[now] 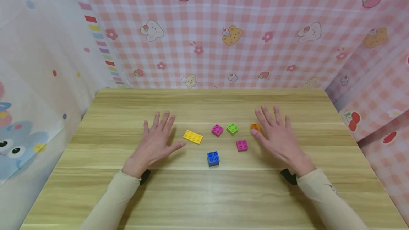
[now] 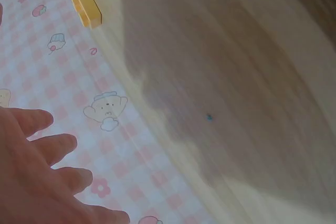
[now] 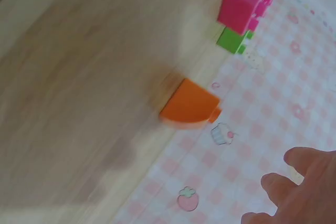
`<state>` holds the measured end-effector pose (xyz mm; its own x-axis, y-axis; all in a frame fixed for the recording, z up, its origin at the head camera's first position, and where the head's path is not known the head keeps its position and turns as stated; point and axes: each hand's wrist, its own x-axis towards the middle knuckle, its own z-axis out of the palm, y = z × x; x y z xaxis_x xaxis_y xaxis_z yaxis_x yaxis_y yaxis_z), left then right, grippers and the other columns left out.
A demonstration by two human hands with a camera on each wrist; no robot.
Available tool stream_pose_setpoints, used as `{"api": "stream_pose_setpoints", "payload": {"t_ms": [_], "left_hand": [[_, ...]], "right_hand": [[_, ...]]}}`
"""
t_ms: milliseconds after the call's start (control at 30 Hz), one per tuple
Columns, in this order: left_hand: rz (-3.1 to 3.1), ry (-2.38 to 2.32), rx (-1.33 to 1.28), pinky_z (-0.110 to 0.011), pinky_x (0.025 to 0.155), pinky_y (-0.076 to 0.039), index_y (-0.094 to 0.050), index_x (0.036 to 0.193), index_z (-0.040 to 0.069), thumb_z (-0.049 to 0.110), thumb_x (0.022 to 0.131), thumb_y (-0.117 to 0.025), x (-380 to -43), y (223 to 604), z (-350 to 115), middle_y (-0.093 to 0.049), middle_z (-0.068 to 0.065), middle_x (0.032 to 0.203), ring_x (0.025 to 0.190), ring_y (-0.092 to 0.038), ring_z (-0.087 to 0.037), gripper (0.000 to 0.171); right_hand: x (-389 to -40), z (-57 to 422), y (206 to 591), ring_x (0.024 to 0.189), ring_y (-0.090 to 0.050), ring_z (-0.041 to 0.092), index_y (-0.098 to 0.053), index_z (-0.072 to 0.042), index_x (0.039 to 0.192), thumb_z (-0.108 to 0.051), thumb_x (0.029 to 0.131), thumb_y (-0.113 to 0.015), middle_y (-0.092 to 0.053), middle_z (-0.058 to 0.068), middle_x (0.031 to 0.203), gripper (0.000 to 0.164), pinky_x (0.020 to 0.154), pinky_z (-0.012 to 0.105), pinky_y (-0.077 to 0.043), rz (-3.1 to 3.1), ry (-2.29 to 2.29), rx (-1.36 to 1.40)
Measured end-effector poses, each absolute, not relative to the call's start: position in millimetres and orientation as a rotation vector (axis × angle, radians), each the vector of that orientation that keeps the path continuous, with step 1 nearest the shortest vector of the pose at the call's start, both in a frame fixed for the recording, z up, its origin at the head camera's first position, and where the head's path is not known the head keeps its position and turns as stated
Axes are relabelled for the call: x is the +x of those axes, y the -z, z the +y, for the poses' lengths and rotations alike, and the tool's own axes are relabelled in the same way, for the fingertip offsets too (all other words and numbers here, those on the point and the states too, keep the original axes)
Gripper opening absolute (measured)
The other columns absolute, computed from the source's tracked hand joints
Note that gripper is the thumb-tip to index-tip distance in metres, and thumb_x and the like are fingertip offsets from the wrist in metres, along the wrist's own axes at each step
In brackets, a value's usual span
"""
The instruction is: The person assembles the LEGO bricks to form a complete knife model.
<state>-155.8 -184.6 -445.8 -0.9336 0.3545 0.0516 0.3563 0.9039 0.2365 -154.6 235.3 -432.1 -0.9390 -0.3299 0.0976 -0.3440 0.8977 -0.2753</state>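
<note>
My left hand is spread with straight fingers on the left, its thumb pointing toward a yellow brick. On the right, my right hand is spread too, its thumb overlapping an orange brick in the head view. The right wrist view shows that orange brick with a curved side, apart from the fingers. Between the hands lie a magenta brick, a green brick, a second magenta brick and a taller blue brick. Neither hand holds anything.
The bricks sit on a wooden table. A pink checked cloth hangs along its back edge, with a white printed cloth at the left and more checked cloth at the right.
</note>
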Motion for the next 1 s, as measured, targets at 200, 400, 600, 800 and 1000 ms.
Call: {"api": "stream_pose_setpoints", "payload": {"t_ms": [200, 400, 600, 800, 1000], "left_hand": [[-3.043, 0.419, -0.614, -0.079, 0.115, -0.003, -0.021, 0.165, 0.006, 0.069, 0.094, -0.059, -156, 444, -180, -0.012, -0.018, 0.172, 0.156, -0.003, -0.045, 0.101], [-3.040, 0.415, -0.672, -0.077, 0.117, -0.005, -0.023, 0.164, 0.007, 0.067, 0.096, -0.058, -158, 442, -175, -0.012, -0.017, 0.172, 0.157, -0.005, -0.044, 0.098], [-3.028, 0.431, -0.725, -0.076, 0.118, -0.007, -0.027, 0.163, 0.006, 0.065, 0.096, -0.060, -160, 442, -173, -0.016, -0.015, 0.171, 0.157, -0.008, -0.040, 0.095], [-3.038, 0.462, -0.783, -0.074, 0.119, -0.008, -0.027, 0.164, 0.009, 0.062, 0.097, -0.062, -163, 443, -170, -0.018, -0.012, 0.172, 0.158, -0.009, -0.038, 0.092], [-3.057, 0.509, -0.876, -0.070, 0.121, -0.013, -0.029, 0.163, 0.009, 0.058, 0.096, -0.067, -167, 444, -169, -0.021, -0.011, 0.171, 0.157, -0.013, -0.037, 0.092]], "right_hand": [[-149, 223, 430, 0.157, 0.001, 0.043, -0.018, -0.015, 0.167, -0.061, 0.107, -0.037, -0.011, 0.011, 0.173, 0.077, 0.118, 0.076, -0.004, -2.985, -0.500, 0.603], [-144, 210, 428, 0.157, -0.002, 0.042, -0.021, -0.014, 0.166, -0.050, 0.107, -0.046, -0.016, 0.011, 0.172, 0.074, 0.120, 0.073, -0.007, -2.946, -0.588, 0.693], [-138, 198, 428, 0.158, -0.003, 0.039, -0.022, -0.013, 0.166, -0.056, 0.108, -0.040, -0.016, 0.009, 0.172, 0.074, 0.122, 0.069, -0.007, -2.931, -0.626, 0.793], [-134, 187, 430, 0.158, -0.007, 0.037, -0.024, -0.013, 0.165, -0.044, 0.107, -0.050, -0.016, 0.006, 0.172, 0.071, 0.122, 0.067, -0.014, -2.925, -0.698, 0.862], [-128, 177, 432, 0.158, -0.012, 0.033, -0.027, -0.015, 0.165, -0.045, 0.106, -0.053, -0.019, 0.004, 0.172, 0.071, 0.124, 0.062, -0.016, -2.946, -0.879, 0.907]]}}
